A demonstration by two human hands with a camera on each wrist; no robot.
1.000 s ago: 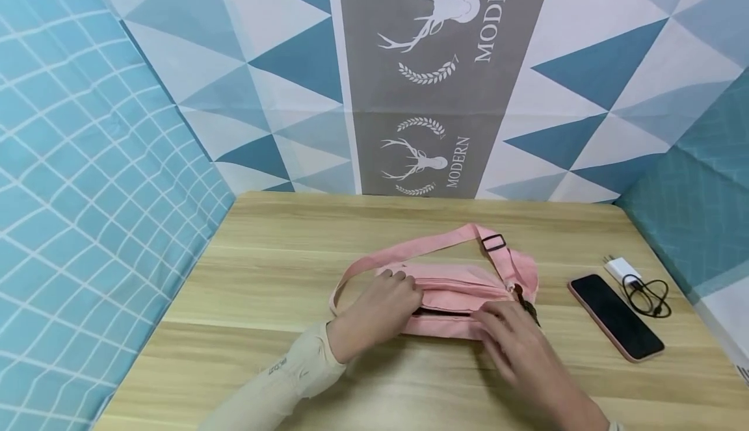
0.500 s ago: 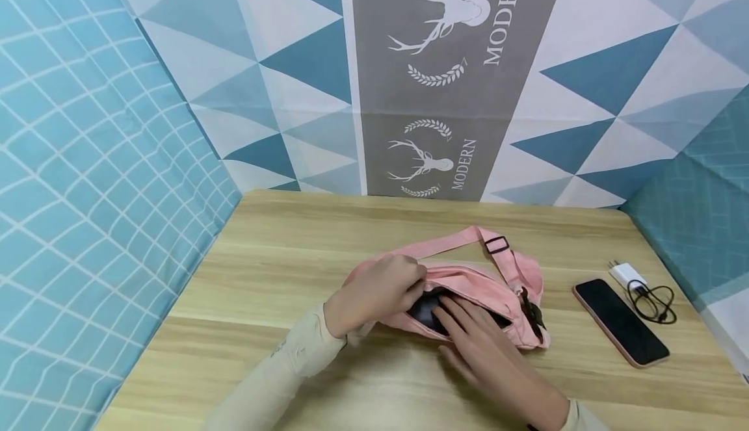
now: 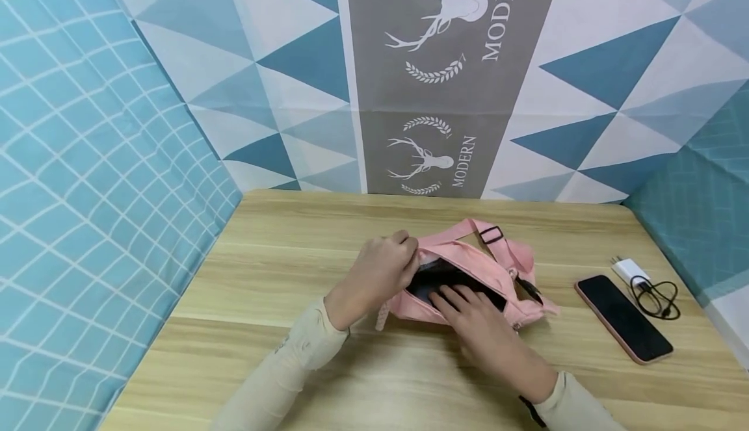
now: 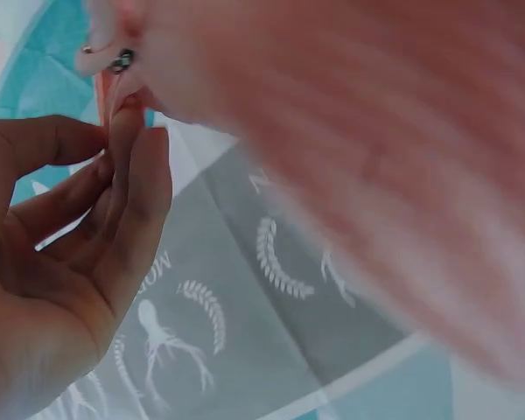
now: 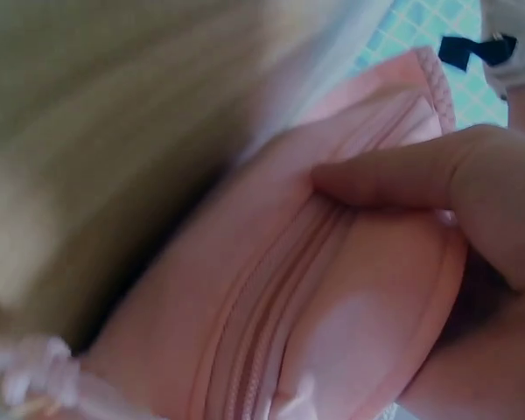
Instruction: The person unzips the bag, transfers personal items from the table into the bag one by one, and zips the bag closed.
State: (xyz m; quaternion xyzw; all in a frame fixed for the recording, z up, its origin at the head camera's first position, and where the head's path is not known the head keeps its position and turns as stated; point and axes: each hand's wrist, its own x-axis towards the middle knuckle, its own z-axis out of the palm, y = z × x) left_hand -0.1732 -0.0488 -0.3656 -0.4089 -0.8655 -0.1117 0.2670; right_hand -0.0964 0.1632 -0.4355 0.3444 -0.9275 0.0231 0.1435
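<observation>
A pink waist bag [image 3: 482, 261] lies on the wooden table, its zipped mouth spread wide over a dark lining [image 3: 447, 275]. My left hand [image 3: 380, 267] pinches the bag's left end by the rim; the left wrist view has its thumb and fingertips [image 4: 144, 175] together on a thin pink edge. Fingers of my right hand [image 3: 488, 333] reach into the mouth. In the right wrist view the right thumb [image 5: 394, 179] presses the outside of the front wall, above a zipper [image 5: 258, 350]. What lies deep inside the bag is hidden.
To the right of the bag lies a phone [image 3: 623, 317] in a pink case. Beside it are a white charger plug [image 3: 630, 270] and a coiled black cable [image 3: 658, 301]. The strap [image 3: 447, 233] loops behind the bag. Patterned cloth [image 3: 304, 93] hangs behind the table.
The bag's mouth has gone from a narrow slit to a wide gap. My right hand has moved left from the right end into the mouth; my left hand has lifted the left end.
</observation>
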